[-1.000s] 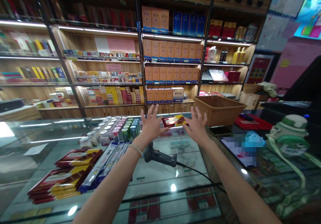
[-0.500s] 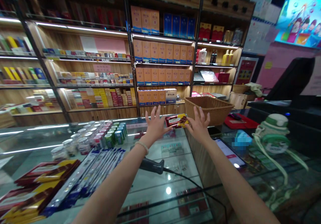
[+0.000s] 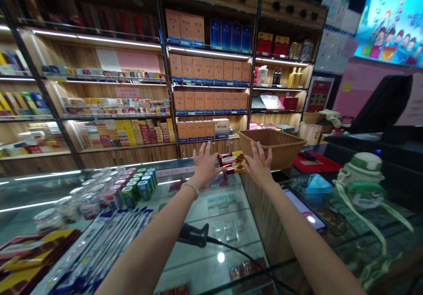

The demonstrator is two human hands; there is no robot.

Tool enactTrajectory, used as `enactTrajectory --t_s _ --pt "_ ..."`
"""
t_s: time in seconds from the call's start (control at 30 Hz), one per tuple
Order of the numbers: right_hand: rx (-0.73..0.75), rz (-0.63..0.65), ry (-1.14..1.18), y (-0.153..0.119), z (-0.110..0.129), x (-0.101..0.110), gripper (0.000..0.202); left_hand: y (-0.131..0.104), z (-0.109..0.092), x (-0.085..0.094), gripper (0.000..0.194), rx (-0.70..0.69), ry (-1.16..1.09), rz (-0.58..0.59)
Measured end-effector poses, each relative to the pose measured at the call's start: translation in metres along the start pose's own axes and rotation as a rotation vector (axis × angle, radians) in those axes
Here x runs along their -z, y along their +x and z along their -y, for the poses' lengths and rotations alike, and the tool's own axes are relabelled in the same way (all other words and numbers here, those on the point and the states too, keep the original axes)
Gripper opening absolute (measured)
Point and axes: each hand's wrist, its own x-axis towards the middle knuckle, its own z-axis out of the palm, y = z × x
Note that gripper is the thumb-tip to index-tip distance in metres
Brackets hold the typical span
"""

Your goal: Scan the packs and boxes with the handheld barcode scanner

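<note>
Over the glass counter, a small red and yellow snack packet (image 3: 231, 161) is held up between my two hands, with a brown chocolate bar pictured on its right end. My left hand (image 3: 205, 166) grips the left end near the thumb, its other fingers raised. At the opposite end, my right hand (image 3: 259, 165) holds the yellow part, its upper fingers also raised. Below my left forearm lies a black handheld scanner (image 3: 194, 234) with a cable. Similar red and yellow packets (image 3: 36, 253) lie stacked at the lower left.
Long blue and silver packets (image 3: 99, 237), lidded jars (image 3: 89, 202) and small green cans (image 3: 128, 196) stand or lie on the left of the counter. A wicker basket (image 3: 272, 149) sits behind my right hand. To the right are a phone (image 3: 302, 207) and a green bottle (image 3: 363, 176).
The view has shifted slightly, so the counter goods and scanner appear farther left and lower. The packet remains between both hands, lying a little more level.
</note>
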Motion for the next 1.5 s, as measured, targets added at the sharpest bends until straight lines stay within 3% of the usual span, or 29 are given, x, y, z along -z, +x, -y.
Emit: enactTrajectory --t_s 0.43,0.83,1.37,1.5 --pt "0.018 0.041 -0.028 -0.001 -0.009 -0.044 0.027 0.028 0.005 -0.046 0.060 0.001 -0.026 0.091" --pt "0.022 0.034 -0.042 -0.014 -0.019 -0.071 0.030 0.036 0.004 -0.081 0.056 0.006 -0.066 0.132" --pt "0.081 0.170 -0.111 -0.024 -0.024 -0.091 0.029 0.036 0.003 -0.106 0.053 0.012 -0.108 0.219" --pt "0.096 0.195 -0.155 -0.025 -0.025 -0.095 0.031 0.036 0.003 -0.109 0.059 0.056 -0.073 0.302"
